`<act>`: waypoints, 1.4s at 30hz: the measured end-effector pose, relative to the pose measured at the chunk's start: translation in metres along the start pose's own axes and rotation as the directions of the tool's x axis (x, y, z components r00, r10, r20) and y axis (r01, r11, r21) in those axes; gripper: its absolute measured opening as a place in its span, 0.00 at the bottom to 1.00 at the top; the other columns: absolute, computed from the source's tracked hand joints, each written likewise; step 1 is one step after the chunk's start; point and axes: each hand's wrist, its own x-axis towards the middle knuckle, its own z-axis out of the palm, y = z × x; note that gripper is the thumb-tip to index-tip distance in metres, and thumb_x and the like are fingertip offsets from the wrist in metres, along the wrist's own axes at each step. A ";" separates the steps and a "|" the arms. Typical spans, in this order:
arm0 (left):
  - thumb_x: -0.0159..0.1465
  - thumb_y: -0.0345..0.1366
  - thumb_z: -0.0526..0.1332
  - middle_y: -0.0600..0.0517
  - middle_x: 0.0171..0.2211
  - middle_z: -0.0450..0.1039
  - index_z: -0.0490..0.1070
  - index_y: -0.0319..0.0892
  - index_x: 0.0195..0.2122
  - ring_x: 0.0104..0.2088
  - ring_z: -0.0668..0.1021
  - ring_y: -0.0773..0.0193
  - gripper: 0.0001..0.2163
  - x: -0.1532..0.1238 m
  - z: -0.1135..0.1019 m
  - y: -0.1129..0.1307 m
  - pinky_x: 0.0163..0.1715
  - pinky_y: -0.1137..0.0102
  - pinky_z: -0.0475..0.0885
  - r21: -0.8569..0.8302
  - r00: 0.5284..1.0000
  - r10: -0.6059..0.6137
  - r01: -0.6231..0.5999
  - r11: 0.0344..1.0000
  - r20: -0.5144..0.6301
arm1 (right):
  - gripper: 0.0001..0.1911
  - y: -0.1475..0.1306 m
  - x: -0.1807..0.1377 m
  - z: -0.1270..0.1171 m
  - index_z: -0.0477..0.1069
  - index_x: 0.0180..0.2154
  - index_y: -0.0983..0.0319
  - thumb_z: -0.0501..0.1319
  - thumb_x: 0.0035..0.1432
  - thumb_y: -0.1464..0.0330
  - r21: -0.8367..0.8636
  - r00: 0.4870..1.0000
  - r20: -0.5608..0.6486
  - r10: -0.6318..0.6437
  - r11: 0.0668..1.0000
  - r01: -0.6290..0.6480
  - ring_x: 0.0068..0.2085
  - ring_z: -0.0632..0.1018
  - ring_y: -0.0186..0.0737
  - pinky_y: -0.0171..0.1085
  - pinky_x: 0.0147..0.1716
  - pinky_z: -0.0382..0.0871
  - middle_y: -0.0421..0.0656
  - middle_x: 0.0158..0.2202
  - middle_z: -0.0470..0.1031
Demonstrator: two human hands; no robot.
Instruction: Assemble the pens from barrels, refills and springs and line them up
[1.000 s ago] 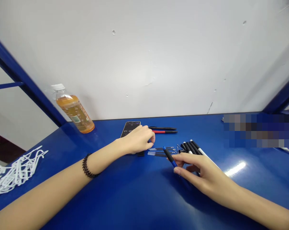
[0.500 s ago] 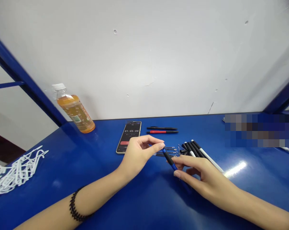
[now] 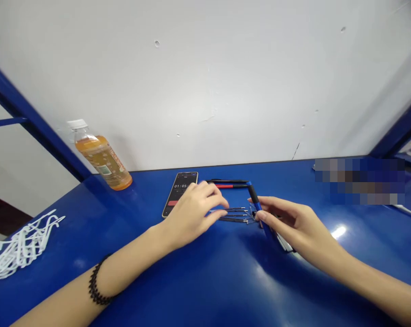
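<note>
My right hand (image 3: 290,220) pinches a blue pen (image 3: 254,195) with a black grip, tilted with its gripped end up. My left hand (image 3: 200,206) is beside several thin pen refills (image 3: 236,216), thumb and forefinger apart, nothing visible between them. Small springs (image 3: 251,214) lie at the right ends of the refills. Behind the refills lie a black pen (image 3: 231,180) and a red pen (image 3: 226,186) with a black grip, partly covered by my left hand and the blue pen. Under my right hand, white and black pen parts (image 3: 284,243) are mostly hidden.
A phone (image 3: 171,193) showing a timer lies behind my left hand, partly covered. An orange drink bottle (image 3: 105,159) stands at the back left. Tangled white strips (image 3: 22,247) lie on the blue table (image 3: 198,286) at far left. A white wall (image 3: 205,91) closes the back.
My left hand has let go of the blue pen's upper end and moved left and down to the refills. My right hand has raised the pen and moved slightly right.
</note>
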 end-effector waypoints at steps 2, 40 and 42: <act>0.60 0.33 0.56 0.52 0.33 0.69 0.71 0.42 0.32 0.36 0.69 0.62 0.04 0.002 0.006 -0.002 0.36 0.66 0.60 0.182 0.986 0.064 -0.092 0.979 0.151 | 0.18 -0.001 0.001 -0.002 0.69 0.44 0.62 0.56 0.55 0.59 0.003 1.000 -0.008 -0.008 1.000 0.008 0.28 0.72 0.38 0.35 0.27 0.68 0.41 0.27 0.72; 0.64 0.32 0.46 0.55 0.24 0.64 0.60 0.39 0.33 0.23 0.67 0.69 0.06 0.008 -0.005 0.002 0.23 0.75 0.62 -0.032 0.988 -0.131 0.134 0.991 0.088 | 0.14 -0.003 -0.002 -0.001 0.70 0.42 0.61 0.55 0.56 0.63 -0.090 0.995 0.076 -0.065 0.993 0.072 0.29 0.71 0.36 0.32 0.24 0.66 0.42 0.29 0.71; 0.64 0.35 0.47 0.56 0.23 0.64 0.59 0.40 0.33 0.22 0.67 0.71 0.06 0.006 -0.012 0.003 0.20 0.77 0.61 -0.390 0.959 -0.282 0.245 0.888 -0.039 | 0.13 -0.003 -0.004 0.001 0.70 0.42 0.61 0.54 0.57 0.64 -0.137 0.983 0.145 -0.111 0.982 0.131 0.29 0.71 0.36 0.32 0.24 0.66 0.42 0.30 0.71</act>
